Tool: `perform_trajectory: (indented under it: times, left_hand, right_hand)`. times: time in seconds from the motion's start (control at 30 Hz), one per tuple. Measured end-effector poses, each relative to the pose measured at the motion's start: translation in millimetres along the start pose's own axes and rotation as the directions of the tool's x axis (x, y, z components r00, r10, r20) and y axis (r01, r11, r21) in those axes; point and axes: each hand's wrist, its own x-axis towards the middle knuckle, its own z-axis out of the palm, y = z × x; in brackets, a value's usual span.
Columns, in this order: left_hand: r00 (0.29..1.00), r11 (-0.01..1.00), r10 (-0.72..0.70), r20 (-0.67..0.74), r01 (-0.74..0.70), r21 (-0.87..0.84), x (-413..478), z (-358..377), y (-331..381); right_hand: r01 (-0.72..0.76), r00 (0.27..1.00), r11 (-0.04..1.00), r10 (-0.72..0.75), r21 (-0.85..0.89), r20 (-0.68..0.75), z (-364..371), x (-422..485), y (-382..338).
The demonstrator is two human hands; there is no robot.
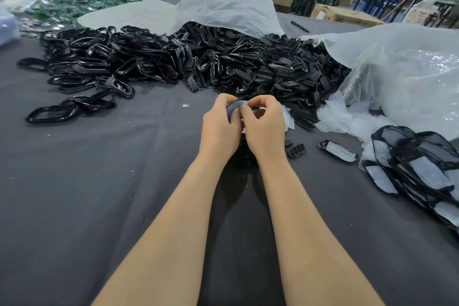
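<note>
Left hand (218,126) and right hand (264,124), fingers curled, pinch grey pad (234,108); black part beneath, apparently.

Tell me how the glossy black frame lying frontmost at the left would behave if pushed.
The black frame is probably light, being a thin open loop. It lies flat on the grey cloth, so it would likely slide, not roll. Its gloss suggests a slippery surface.
</note>
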Motion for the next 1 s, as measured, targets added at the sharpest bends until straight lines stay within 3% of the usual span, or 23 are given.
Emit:
perform_trajectory:
  times: [0.13,0.4,0.57,0.77,1.0]
  left_hand:
    - [1.0,1.0,-0.004,-0.018,0.004,-0.008,0.4,-1.2,0.0]
    - [1.0,1.0,0.026,-0.009,-0.026,-0.015,0.4,-0.2,-1.5]
    - [0.996,0.995,0.09,0.021,-0.091,0.046,-0.4,0.3,-1.7]
    - [0.989,0.99,0.121,0.08,-0.125,0.058,-0.3,-0.3,-3.3]
    - [0.992,0.998,0.066,0.104,-0.068,0.013,2.2,-2.9,-3.1]
  right_hand:
    - [0.129,0.991,0.988,-0.132,-0.087,-0.029,0.2,-4.1,-0.6]
    - [0.135,0.99,0.986,-0.137,-0.1,-0.013,-1.8,-2.5,-0.2]
    - [0.097,0.995,0.99,-0.098,-0.106,-0.004,-4.0,1.1,3.3]
    - [-0.013,1.0,1.0,0.013,0.018,0.016,-13.2,6.9,8.4]
    - [-0.051,0.983,0.997,0.039,0.061,0.177,-20.1,11.0,8.8]
